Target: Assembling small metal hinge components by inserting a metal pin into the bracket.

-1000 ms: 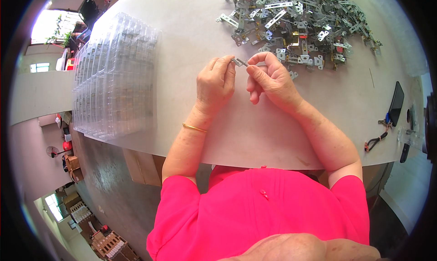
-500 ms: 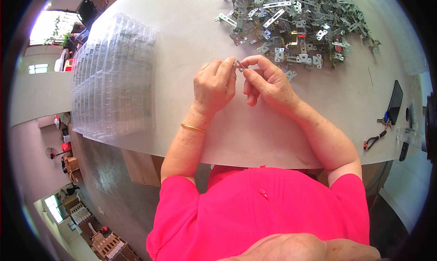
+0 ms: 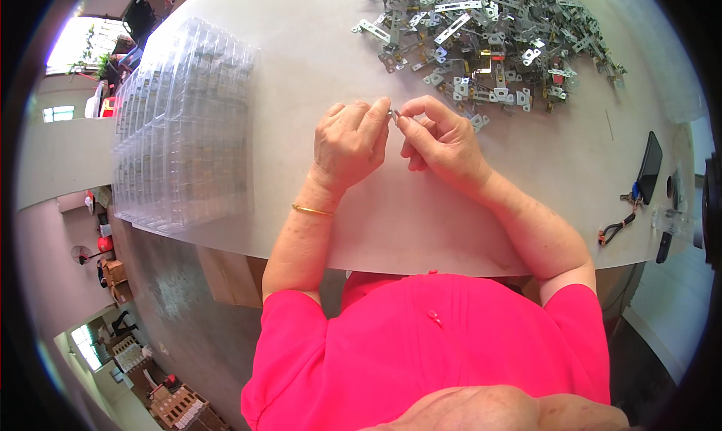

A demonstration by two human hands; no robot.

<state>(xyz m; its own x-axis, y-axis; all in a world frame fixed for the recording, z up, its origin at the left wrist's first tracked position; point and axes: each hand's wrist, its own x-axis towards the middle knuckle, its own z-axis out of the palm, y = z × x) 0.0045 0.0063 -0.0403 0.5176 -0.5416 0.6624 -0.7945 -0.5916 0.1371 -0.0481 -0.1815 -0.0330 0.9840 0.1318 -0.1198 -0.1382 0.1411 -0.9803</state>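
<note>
Above the middle of the table, my left hand (image 3: 350,144) and my right hand (image 3: 445,141) meet fingertip to fingertip. Pinched between them is a small metal part (image 3: 394,116), mostly covered by the fingers; its exact kind is too small to make out. The left hand holds it with thumb and index finger, its back turned up. My right thumb and index finger grip the other side, the remaining fingers curled below. Just beyond my hands lies a large heap of silvery metal brackets (image 3: 492,47), some with brass-coloured pieces.
Clear plastic trays (image 3: 184,130) stand stacked at the left of the white table (image 3: 301,47). On the right lie a black phone (image 3: 649,164), pliers (image 3: 618,228) with dark handles and a thin wire (image 3: 609,125). A cardboard box (image 3: 229,277) sits under the near edge.
The small metal part has turned between my fingertips and shows less. My right fingers have closed in slightly around it. The heap and trays stay put.
</note>
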